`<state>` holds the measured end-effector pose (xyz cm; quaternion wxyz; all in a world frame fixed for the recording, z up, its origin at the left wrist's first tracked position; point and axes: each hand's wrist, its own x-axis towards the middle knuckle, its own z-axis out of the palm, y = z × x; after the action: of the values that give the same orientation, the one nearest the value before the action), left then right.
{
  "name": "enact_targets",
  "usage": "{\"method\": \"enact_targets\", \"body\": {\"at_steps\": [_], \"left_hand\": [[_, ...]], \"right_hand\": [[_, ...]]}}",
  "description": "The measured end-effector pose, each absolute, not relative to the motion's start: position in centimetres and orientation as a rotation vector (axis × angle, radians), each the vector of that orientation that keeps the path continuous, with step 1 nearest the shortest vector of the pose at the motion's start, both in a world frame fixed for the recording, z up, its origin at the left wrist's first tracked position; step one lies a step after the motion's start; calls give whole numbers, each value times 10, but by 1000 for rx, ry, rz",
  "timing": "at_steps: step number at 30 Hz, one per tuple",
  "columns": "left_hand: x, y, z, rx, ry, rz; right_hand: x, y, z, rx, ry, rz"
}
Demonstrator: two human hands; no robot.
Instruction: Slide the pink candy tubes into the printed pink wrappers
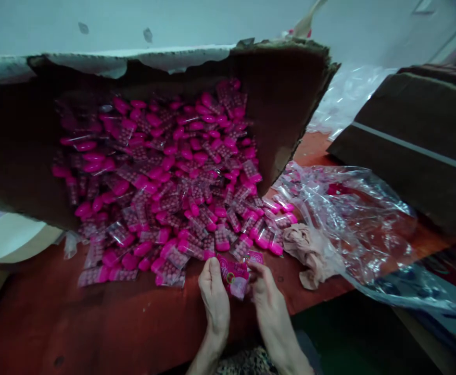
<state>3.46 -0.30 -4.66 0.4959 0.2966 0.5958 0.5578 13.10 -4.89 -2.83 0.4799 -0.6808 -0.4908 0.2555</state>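
Observation:
Between my two hands, near the front edge of the table, is a small pink printed packet [231,272] with lettering and a pale patch at its lower end. My left hand [214,294] grips its left side, thumb on top. On the right side, my right hand [269,297] has its fingers closed at the packet's edge, next to another bit of pink printed wrapping. Just beyond my hands lies a big heap of small clear containers with bright pink caps [185,177], filled with little round balls. The heap spills out of a cardboard box on its side.
The brown cardboard box [290,104] opens toward me, with torn edges. On the right lie a crumpled tan cloth [306,247] and a clear plastic bag [353,219]. Flat stacked cardboard [415,140] stands farther right. A tape roll [13,242] sits at the left of the red table [75,328].

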Motion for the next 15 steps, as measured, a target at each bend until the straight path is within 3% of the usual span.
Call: {"method": "enact_targets", "body": {"at_steps": [4,15], "left_hand": [[38,-10,-55,684,1409,1315],[42,-28,-51,491,1483,1298]], "right_hand": [[104,-30,-39,-1615,-1367,324],[96,-30,-57,-1428,-1808,184]]}}
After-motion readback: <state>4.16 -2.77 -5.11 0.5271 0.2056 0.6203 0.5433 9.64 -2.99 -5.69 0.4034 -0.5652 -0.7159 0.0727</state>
